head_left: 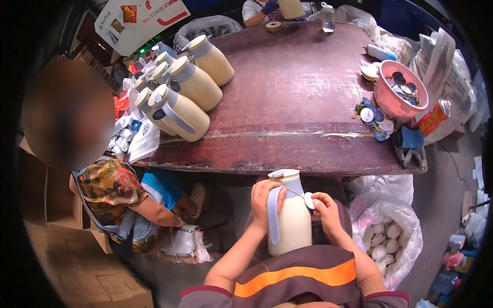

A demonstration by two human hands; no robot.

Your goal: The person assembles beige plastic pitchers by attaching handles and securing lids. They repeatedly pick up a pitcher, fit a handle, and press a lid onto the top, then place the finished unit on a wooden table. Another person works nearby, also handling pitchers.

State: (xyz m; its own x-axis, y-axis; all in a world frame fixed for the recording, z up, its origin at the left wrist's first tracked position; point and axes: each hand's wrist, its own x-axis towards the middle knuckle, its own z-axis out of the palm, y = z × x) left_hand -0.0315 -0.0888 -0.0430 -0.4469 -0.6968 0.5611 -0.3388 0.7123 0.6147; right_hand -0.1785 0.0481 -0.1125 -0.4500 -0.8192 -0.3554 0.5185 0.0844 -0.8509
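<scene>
A cream vacuum jug (294, 231) with a grey-blue handle and collar stands upright close to my body, below the table's near edge. My left hand (261, 203) is wrapped round its upper part beside the handle. Between the fingertips of my right hand (326, 211) is a round white tag (308, 200), held just right of the jug's neck. A thin gold string (291, 191) runs from the tag across the collar toward the left hand.
Several jugs (197, 84) stand at the table's left. A pink bowl (395, 102) of tags, loose tags (374, 119) and gloves (410, 143) lie right. A bag of white lids (382, 241) is beside me. One co-worker (113, 195) sits left; another (255, 13) holds a jug at the far end.
</scene>
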